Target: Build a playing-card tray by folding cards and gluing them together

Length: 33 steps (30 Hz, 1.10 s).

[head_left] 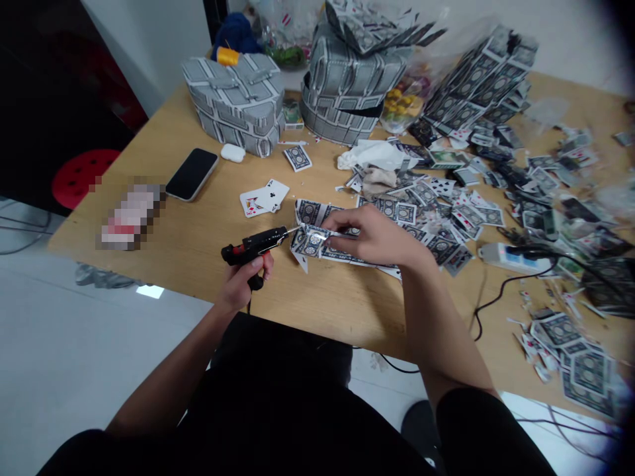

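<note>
Two bare hands are at work over a light wooden worktop (317, 311), near its front edge. The left hand (243, 284) holds a black hot glue gun (254, 246) by its handle, with the fingers (258, 262) curled shut around the grip. The gun's long axis lies almost level, rising slightly to the right, and its thin metal nozzle (294, 230) points right into a cluster of cut playing-card pieces (310, 242) on the worktop.

The right hand (372, 235) is held palm-down over that cluster. Its fingers (340, 221) are pressed together and extend left, and they appear to pinch a narrow card strip (337, 233) just beside the nozzle; the exact grip is partly hidden.

Loose card scraps (436, 211) spread across the worktop to the right. A white power strip (513, 258) with a black cable (501, 289) lies among them. Further back stand two box-like structures covered in grey card patterning (233, 102) (347, 86), with crumpled white tissue (370, 154) in front of the second. At left lie two overlapping playing cards (264, 197), a black smartphone (191, 174), a white earbud case (233, 153) and a pixelated object (131, 218).
</note>
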Each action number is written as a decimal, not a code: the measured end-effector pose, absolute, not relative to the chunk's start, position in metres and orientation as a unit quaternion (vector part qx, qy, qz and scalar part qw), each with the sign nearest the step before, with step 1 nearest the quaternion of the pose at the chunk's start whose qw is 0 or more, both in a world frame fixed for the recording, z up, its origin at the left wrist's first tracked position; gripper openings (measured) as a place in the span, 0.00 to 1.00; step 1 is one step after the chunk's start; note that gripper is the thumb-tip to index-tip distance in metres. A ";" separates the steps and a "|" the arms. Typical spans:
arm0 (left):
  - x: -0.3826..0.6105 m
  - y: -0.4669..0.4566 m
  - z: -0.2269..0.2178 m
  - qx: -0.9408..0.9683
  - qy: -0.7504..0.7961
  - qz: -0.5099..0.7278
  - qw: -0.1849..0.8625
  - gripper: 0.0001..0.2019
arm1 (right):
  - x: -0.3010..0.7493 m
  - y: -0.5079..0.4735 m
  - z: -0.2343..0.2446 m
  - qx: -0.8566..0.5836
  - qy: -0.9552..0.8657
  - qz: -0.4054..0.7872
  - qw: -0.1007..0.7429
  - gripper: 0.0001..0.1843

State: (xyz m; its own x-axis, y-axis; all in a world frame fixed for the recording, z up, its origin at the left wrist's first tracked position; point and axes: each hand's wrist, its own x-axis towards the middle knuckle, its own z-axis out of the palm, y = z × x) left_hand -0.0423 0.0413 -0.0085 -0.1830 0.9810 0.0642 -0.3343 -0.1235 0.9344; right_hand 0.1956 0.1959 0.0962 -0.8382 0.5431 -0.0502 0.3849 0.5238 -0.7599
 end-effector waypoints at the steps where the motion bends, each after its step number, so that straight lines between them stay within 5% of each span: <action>1: -0.042 0.041 -0.009 0.386 0.422 0.642 0.511 0.19 | 0.196 0.196 0.096 -0.267 -0.867 0.408 0.099 0.08; 33: -0.042 0.043 -0.006 0.387 0.453 0.617 0.514 0.23 | 0.196 0.196 0.097 -0.267 -0.867 0.408 0.101 0.07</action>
